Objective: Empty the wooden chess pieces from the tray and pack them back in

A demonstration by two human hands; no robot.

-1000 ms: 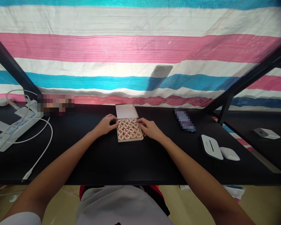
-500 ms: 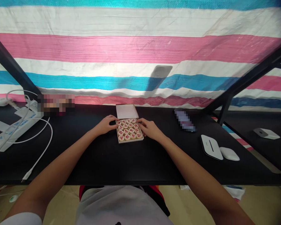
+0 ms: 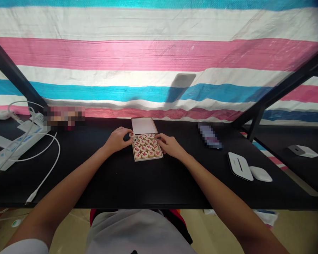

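Note:
A small cream box (image 3: 148, 158) lies on the black table (image 3: 137, 183), packed with several round wooden chess discs (image 3: 146, 146) marked in red. Its lid (image 3: 144, 126) lies just behind it. My left hand (image 3: 118, 139) is at the box's far left corner, fingers pinched on one disc (image 3: 131, 134) lifted just outside the box. My right hand (image 3: 169, 145) rests against the box's right side, fingers curled on its edge and touching the discs there.
A white power strip (image 3: 18, 143) with white cables (image 3: 46, 165) lies at the left. Two flat white devices (image 3: 247, 169) sit at the right, a blurred dark object (image 3: 209, 135) behind them. A striped tarp (image 3: 159, 60) hangs behind the table; dark frame bars slant at both sides.
My left hand has drawn one disc out of the box's far left corner and holds it just outside. My right hand has stayed at the box's right side.

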